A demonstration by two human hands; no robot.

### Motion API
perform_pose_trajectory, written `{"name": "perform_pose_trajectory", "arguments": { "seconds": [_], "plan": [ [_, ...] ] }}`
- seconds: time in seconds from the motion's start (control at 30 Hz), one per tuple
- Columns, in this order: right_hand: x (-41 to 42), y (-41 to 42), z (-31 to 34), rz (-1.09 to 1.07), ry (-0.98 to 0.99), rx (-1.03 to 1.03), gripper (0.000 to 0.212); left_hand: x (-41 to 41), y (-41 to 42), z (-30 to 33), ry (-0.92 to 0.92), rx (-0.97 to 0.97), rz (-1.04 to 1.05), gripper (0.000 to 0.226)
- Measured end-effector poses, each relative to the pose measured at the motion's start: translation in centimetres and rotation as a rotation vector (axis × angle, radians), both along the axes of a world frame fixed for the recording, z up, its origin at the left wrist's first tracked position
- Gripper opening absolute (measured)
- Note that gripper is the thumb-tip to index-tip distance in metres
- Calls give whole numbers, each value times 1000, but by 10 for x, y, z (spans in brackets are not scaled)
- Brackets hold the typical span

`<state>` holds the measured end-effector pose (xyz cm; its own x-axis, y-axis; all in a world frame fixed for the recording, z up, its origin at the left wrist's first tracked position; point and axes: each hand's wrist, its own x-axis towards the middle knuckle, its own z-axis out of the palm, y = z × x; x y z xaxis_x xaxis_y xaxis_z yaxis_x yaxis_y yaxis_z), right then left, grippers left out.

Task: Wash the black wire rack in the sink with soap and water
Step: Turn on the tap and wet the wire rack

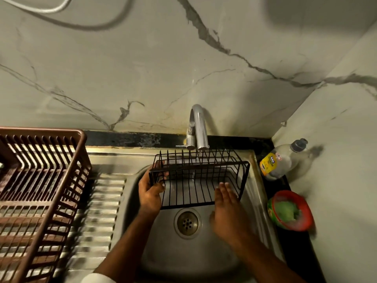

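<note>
Rack: the black wire rack (199, 176) is held above the sink (204, 258) basin, under the tap (199, 127), tilted so its wire floor faces the person.
Left grip: the left hand (151, 193) curls round the rack's left end, thumb in front, fingers behind the wires.
Right grip: the right hand (228, 209) is flat, fingers straight and together, lying against the rack's lower right wires; it holds nothing.
Water: a thin stream falls from the tap through the rack.
Sink: steel, drain (187, 222) showing below the rack.
Right counter: a soap bottle (283, 160) lying tilted in the corner, and a red bowl (290, 210) with a green scrubber in it.
Left: a brown dish basket (40, 197) on the ribbed drainboard.
</note>
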<state>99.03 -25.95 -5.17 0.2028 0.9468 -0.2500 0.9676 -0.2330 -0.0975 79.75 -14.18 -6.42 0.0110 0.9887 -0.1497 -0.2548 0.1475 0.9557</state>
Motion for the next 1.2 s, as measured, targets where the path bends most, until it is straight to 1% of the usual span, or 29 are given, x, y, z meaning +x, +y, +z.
{"name": "perform_pose_trajectory", "arguments": {
  "seconds": [0.07, 0.1, 0.13, 0.17, 0.2, 0.23, 0.3, 0.33, 0.37, 0.4, 0.43, 0.47, 0.57, 0.63, 0.67, 0.73, 0.83, 0.9, 0.93, 0.97, 1.0, 1.03, 1.1, 1.13, 1.17, 1.2],
  "plan": [
    [-12, -21, -4, 43, 109, 237, 78, -3, -1, -4, 17, 17, -55, 53],
    [-18, -32, -9, 7, 180, 367, 72, -4, -1, -5, 18, 20, -68, 53],
    [-24, -40, -13, -103, 275, 480, 64, -5, -2, -6, -6, 16, -63, 52],
    [-30, -45, -16, -280, 428, 514, 57, -5, -3, -8, -34, -2, -47, 51],
    [-35, -45, -18, -479, 598, 489, 55, -3, -3, -8, -65, -38, -27, 50],
    [-37, -42, -19, -660, 777, 422, 57, 0, -5, -9, -103, -84, 3, 49],
    [-37, -26, -22, -910, 1186, 247, 66, 8, -11, -11, -196, -189, 50, 52],
    [-35, -17, -23, -978, 1400, 195, 66, 12, -15, -12, -221, -225, 39, 54],
    [-31, -8, -21, -1012, 1568, 182, 61, 14, -19, -14, -223, -243, 6, 48],
    [-28, 0, -19, -1019, 1670, 198, 54, 16, -23, -16, -215, -251, -39, 45],
    [-24, 7, -16, -1031, 1723, 230, 51, 16, -26, -18, -199, -262, -86, 48],
    [-20, 12, -15, -1048, 1744, 261, 53, 16, -28, -20, -170, -271, -128, 51],
    [-10, 14, -15, -1089, 1680, 296, 55, 8, -28, -24, 12, -251, -195, 58],
    [-2, 9, -18, -1114, 1571, 301, 53, -2, -20, -29, 154, -207, -189, 70],
    [2, 7, -21, -1118, 1500, 301, 51, -7, -16, -30, 227, -173, -203, 77],
    [9, 5, -24, -1071, 1322, 275, 50, -15, -11, -30, 361, -72, -311, 93],
    [11, 8, -23, -893, 970, 199, 48, -9, -6, -22, 499, 61, -482, 103],
    [9, 14, -19, -774, 782, 156, 40, 3, -2, -14, 475, 83, -548, 99],
    [9, 19, -17, -711, 702, 127, 37, 10, -1, -9, 429, 59, -546, 90],
    [9, 23, -15, -660, 647, 98, 34, 16, 2, -8, 359, 2, -506, 75],
    [9, 28, -13, -631, 628, 85, 33, 20, 4, -7, 292, -49, -445, 59],
    [10, 33, -10, -624, 635, 79, 31, 23, 6, -6, 243, -80, -368, 47],
    [7, 38, -2, -633, 657, 109, 29, 26, 10, -5, 164, -95, -219, 38],
    [4, 38, 2, -638, 640, 160, 35, 26, 12, -6, 130, -96, -172, 39],
    [0, 35, 6, -627, 574, 253, 46, 26, 13, -5, 106, -100, -136, 41],
    [-7, 26, 8, -599, 472, 394, 59, 28, 14, -5, 75, -100, -105, 41]
  ]
}}
